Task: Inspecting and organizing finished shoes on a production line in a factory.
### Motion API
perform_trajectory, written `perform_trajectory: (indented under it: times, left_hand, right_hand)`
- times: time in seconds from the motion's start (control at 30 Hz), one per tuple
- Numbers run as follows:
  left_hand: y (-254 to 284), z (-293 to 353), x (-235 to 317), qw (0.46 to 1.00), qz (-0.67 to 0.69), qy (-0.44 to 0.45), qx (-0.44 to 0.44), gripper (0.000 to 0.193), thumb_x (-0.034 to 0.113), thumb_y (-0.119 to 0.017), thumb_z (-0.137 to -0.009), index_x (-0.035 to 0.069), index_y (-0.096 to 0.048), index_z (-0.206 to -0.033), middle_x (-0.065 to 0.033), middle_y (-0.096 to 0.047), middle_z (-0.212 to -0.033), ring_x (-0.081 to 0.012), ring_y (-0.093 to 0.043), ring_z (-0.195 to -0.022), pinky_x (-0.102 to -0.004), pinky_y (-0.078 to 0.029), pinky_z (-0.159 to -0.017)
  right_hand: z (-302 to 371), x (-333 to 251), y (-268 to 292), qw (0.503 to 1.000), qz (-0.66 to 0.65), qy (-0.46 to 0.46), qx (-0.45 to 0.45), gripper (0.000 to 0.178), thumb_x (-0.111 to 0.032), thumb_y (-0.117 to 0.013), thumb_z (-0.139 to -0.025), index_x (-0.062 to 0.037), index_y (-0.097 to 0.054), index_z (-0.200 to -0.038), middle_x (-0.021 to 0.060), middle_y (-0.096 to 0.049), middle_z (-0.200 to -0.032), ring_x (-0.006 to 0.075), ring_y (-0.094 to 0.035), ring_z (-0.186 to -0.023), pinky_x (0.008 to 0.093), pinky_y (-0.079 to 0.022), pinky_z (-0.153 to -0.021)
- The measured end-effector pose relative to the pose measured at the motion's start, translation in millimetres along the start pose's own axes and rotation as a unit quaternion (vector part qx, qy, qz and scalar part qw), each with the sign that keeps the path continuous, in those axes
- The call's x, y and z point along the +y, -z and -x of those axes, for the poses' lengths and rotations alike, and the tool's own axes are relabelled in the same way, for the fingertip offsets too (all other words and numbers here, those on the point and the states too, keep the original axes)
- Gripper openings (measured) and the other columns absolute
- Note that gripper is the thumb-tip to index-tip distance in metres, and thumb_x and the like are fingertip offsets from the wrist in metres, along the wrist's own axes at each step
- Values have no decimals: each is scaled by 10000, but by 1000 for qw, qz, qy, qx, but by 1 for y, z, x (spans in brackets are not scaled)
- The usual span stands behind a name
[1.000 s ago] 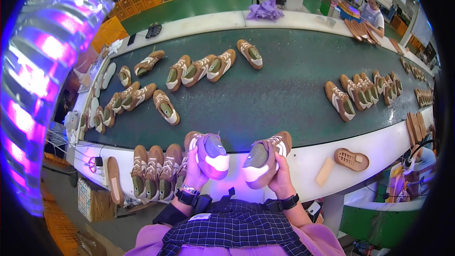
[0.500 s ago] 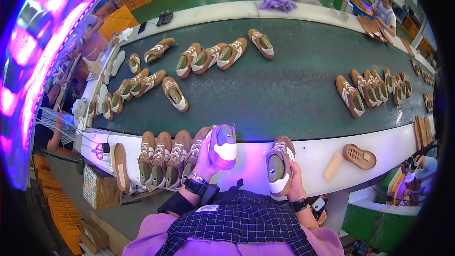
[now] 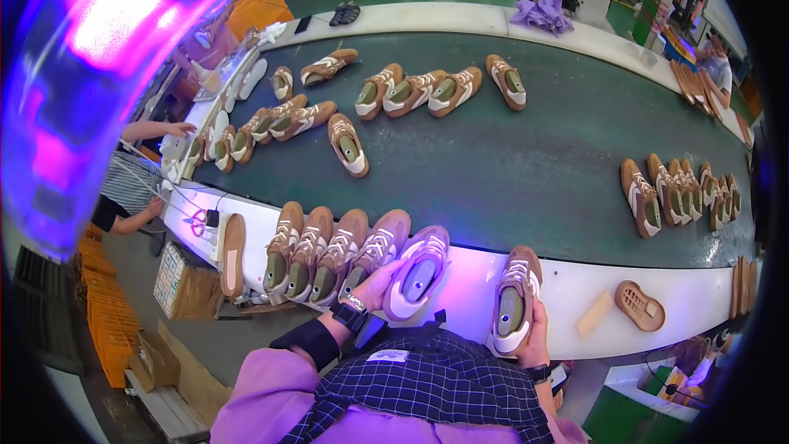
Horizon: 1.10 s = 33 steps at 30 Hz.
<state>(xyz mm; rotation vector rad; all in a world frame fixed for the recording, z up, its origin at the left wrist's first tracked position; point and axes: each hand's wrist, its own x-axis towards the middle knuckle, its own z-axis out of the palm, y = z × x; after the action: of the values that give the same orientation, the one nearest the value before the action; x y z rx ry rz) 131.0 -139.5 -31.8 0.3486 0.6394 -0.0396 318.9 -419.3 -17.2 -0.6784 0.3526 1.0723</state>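
My left hand (image 3: pixel 380 288) grips a brown sneaker (image 3: pixel 421 273) with white laces by its side. The toe points away from me, and violet light falls across its insole. To the right, my right hand (image 3: pixel 537 335) is closed around the heel and right side of another brown sneaker (image 3: pixel 515 300) with a white heel patch. Both sneakers are at the white near ledge (image 3: pixel 470 279). Beside my left hand, several matching sneakers (image 3: pixel 333 253) stand in a row, toes away from me.
Beyond the ledge runs a dark green conveyor belt (image 3: pixel 460 164) carrying several sneakers (image 3: pixel 415 92). A loose brown sole (image 3: pixel 640 306) and a beige strip (image 3: pixel 595 314) lie on the right ledge. Another sole (image 3: pixel 234 255) lies at left. A co-worker's arm (image 3: pixel 156 131) reaches in at far left.
My left hand has turned its sneaker from heel-toward-me to lying flatter, with its opening facing up. The right-hand sneaker stays held. My view has swung left, shifting the scene to the right.
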Motion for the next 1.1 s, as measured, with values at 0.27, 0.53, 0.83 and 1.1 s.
perform_trajectory:
  times: [0.27, 0.53, 0.83, 1.1]
  left_hand:
    - [-12, 73, -11, 937, -324, 105, 81, 489, 326, -446, -968, -6, -417, -1326, -107, -486, -1314, -197, -478, -1201, -380, -387, -1014]
    - [13, 152, 53, 888, -325, -242, 215, 352, 207, -490, -938, -13, -501, -1213, -121, -625, -1045, -200, -618, -932, -324, -529, -765]
    - [45, 142, 60, 871, -290, -281, 281, 285, 182, -459, -943, -9, -549, -1134, -101, -622, -998, -172, -611, -871, -283, -516, -727]
    - [51, 72, 29, 701, -571, -318, 284, 362, 166, -492, -879, -59, -527, -1161, -135, -613, -965, -231, -596, -875, -338, -476, -796]
  right_hand:
    - [-11, 4, 4, 999, 9, -5, 33, 494, -437, -446, -903, -50, -493, -1207, 137, -612, -1037, 288, -632, -835, 446, -548, -690]
    - [-7, 7, -12, 998, 57, -13, 38, 583, -518, -434, -857, -20, -517, -1149, 165, -623, -885, 300, -630, -733, 433, -535, -607]
    - [0, 9, -20, 995, 89, -30, 42, 615, -548, -442, -842, -28, -514, -1163, 161, -618, -884, 302, -620, -732, 421, -525, -602]
    - [-2, 12, -11, 995, 88, -36, -38, 477, -419, -444, -903, -92, -486, -1247, 113, -599, -1120, 282, -624, -926, 454, -541, -742]
